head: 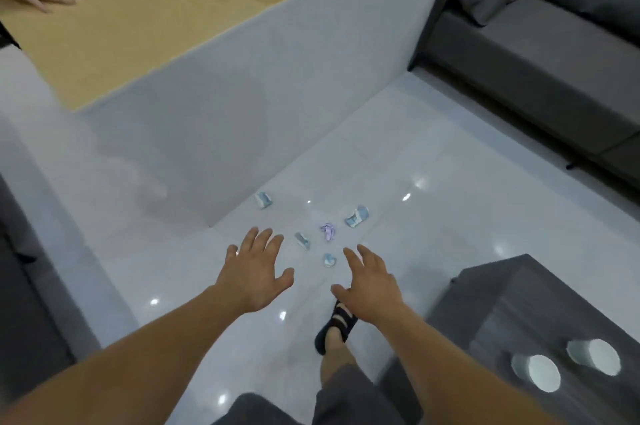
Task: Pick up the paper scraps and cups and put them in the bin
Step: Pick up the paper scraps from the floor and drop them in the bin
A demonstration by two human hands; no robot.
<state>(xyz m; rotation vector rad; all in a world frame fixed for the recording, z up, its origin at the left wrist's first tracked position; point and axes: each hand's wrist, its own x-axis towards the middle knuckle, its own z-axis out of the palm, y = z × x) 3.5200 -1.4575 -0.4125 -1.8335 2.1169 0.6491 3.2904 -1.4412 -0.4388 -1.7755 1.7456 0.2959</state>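
A: Head view. Where's the litter?

B: On the floor (433, 182), near the corner of the white panel (242, 95): four crushed cups (303, 240) set loosely round a purple paper scrap (328, 231), none touching. Two whole cups (535, 378) sit on the dark bench (519, 289), at right.

A: Hands?

B: Left hand (254, 272) and right hand (372, 286) reach out above the pile, fingers spread apart, holding nothing. Probably one to each side so both can gather at once. Pickup not yet begun, by the look. Bin not in view.
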